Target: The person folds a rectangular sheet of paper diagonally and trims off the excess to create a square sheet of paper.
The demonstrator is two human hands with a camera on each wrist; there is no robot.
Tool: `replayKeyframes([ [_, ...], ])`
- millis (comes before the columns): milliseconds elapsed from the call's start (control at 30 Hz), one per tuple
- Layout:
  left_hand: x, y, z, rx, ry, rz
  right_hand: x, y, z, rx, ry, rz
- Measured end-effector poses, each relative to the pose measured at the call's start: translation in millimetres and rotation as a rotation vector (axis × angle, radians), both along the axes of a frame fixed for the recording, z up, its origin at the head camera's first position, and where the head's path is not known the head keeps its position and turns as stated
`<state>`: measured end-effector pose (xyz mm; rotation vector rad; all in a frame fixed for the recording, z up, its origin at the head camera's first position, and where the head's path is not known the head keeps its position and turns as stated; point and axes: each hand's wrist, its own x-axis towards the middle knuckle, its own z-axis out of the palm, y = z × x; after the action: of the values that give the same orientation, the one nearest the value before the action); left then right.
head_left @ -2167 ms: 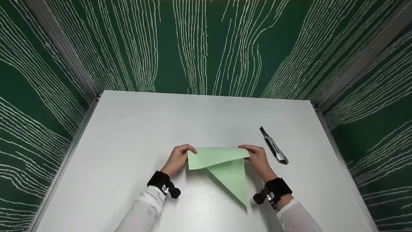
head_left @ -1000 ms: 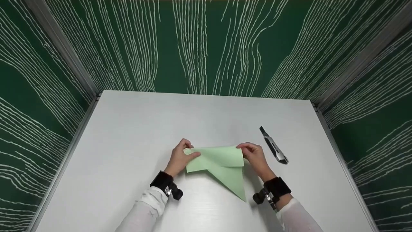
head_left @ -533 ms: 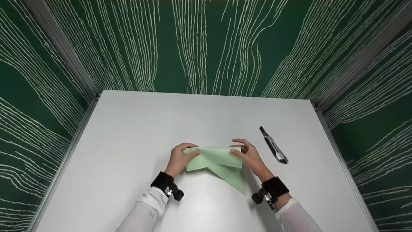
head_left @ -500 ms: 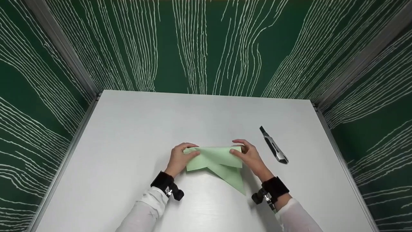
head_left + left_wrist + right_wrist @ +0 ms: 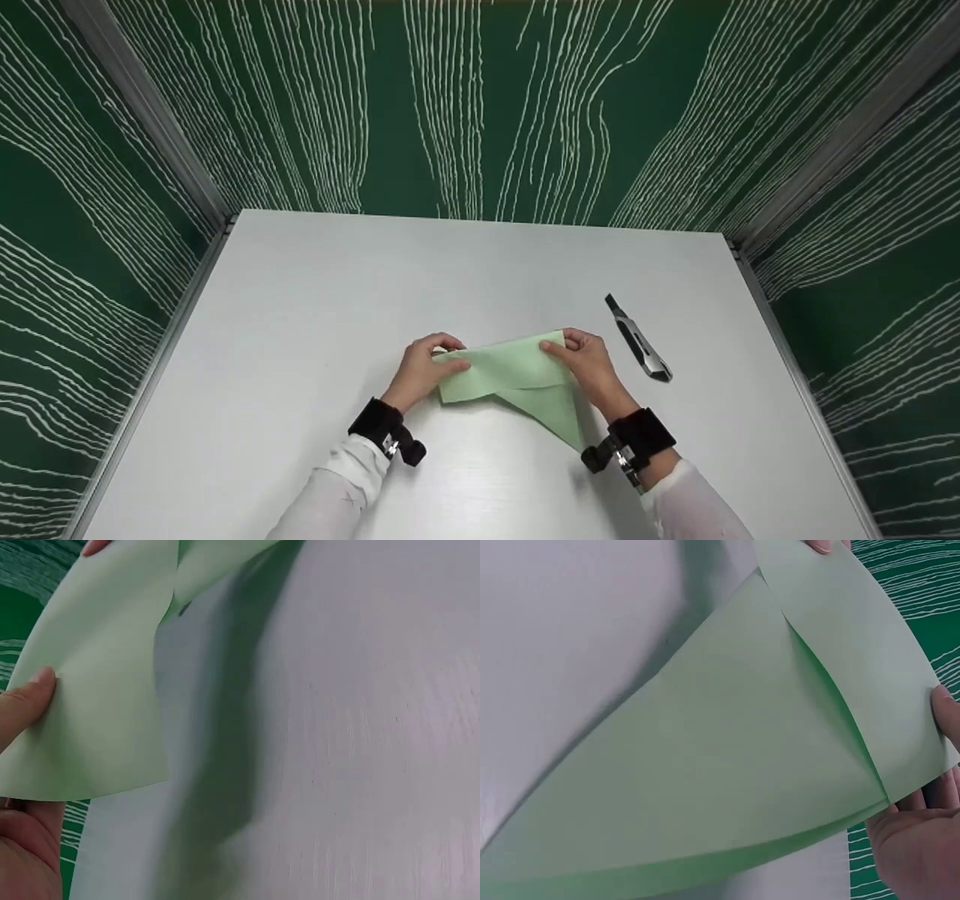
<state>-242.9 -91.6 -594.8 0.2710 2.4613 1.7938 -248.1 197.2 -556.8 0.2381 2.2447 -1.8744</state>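
Note:
A sheet of light green paper [image 5: 510,367] is held up between both hands, with a flap folded over along its top and a pointed triangular part hanging below at the right. My left hand [image 5: 420,369] pinches its left end, thumb on the front face and fingers behind. At the upper right corner my right hand [image 5: 591,366] pinches it the same way. In the left wrist view the paper [image 5: 97,682] casts a dark shadow on the table. The right wrist view shows the flap's lower edge standing slightly off the triangular part of the paper [image 5: 682,742].
A grey and black utility knife [image 5: 639,339] lies on the white table [image 5: 337,277], right of the paper and beyond the right hand. Green walls [image 5: 390,112] with pale wavy lines enclose the table at the back and sides.
The right hand's grip has shifted along the paper to its upper right corner, thumb now in front. That corner is raised, so the top edge slopes up to the right. The knife has not moved.

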Motion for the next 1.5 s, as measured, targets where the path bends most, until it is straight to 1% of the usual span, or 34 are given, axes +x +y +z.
replayKeyframes([
  [67, 1.4, -0.9, 1.7, -0.064, 0.013, -0.062, 0.3, 0, -0.4, -0.002, 0.001, 0.001],
  [100, 2.3, -1.1, 3.0, -0.111, 0.026, -0.098, 0.4, -1, -0.6, -0.001, 0.005, 0.001],
  [233, 7.1, 1.2, 13.2, -0.364, 0.071, -0.211, 1.4, -5, -0.1, 0.033, 0.041, 0.007],
  [300, 8.8, 4.7, 18.3, -0.473, 0.095, -0.250, 1.3, -7, 0.0, 0.055, 0.070, 0.024],
  [367, 9.7, 9.6, 22.5, -0.525, 0.078, -0.277, 1.5, -9, 0.7, 0.077, 0.098, 0.047],
  [467, 10.0, 18.0, 24.8, -0.506, 0.029, -0.319, 2.5, -11, 3.5, 0.089, 0.134, 0.096],
  [533, 9.8, 23.0, 23.1, -0.456, -0.006, -0.344, 3.1, -13, 5.3, 0.078, 0.157, 0.137],
  [600, 9.4, 26.9, 19.4, -0.408, -0.016, -0.364, 3.2, -15, 7.0, 0.059, 0.179, 0.175],
  [667, 9.4, 29.2, 15.9, -0.366, -0.016, -0.365, 3.6, -16, 9.2, 0.040, 0.185, 0.202],
  [733, 9.6, 30.3, 12.9, -0.332, -0.001, -0.350, 4.5, -17, 12.5, 0.021, 0.178, 0.222],
  [833, 10.1, 30.0, 11.7, -0.288, 0.023, -0.298, 8.7, -19, 23.9, 0.018, 0.160, 0.238],
  [900, 10.3, 29.4, 12.1, -0.252, 0.025, -0.258, 11.7, -21, 32.3, 0.040, 0.154, 0.234],
  [1000, 9.6, 28.5, 13.5, -0.205, 0.016, -0.199, 16.5, -23, 43.3, 0.110, 0.172, 0.239],
  [1033, 9.1, 28.4, 13.6, -0.193, 0.014, -0.184, 16.8, -22, 43.6, 0.133, 0.179, 0.245],
  [1133, 8.2, 28.4, 13.6, -0.175, 0.013, -0.150, 13.2, -19, 34.1, 0.182, 0.196, 0.265],
  [1233, 8.4, 29.5, 12.7, -0.161, 0.010, -0.145, 6.0, -14, 18.2, 0.199, 0.208, 0.263],
  [1300, 9.1, 30.8, 12.0, -0.158, 0.017, -0.144, 3.1, -12, 11.7, 0.193, 0.219, 0.253],
  [1333, 9.5, 31.4, 11.6, -0.155, 0.021, -0.144, 2.6, -11, 10.1, 0.190, 0.225, 0.253],
  [1367, 9.8, 31.9, 11.3, -0.154, 0.024, -0.144, 4.2, -13, 13.7, 0.187, 0.223, 0.254],
  [1433, 10.2, 32.9, 10.7, -0.155, 0.036, -0.136, 4.2, -13, 13.2, 0.179, 0.218, 0.252],
  [1500, 10.3, 33.1, 10.5, -0.148, 0.037, -0.129, 4.5, -14, 13.4, 0.172, 0.192, 0.240],
])
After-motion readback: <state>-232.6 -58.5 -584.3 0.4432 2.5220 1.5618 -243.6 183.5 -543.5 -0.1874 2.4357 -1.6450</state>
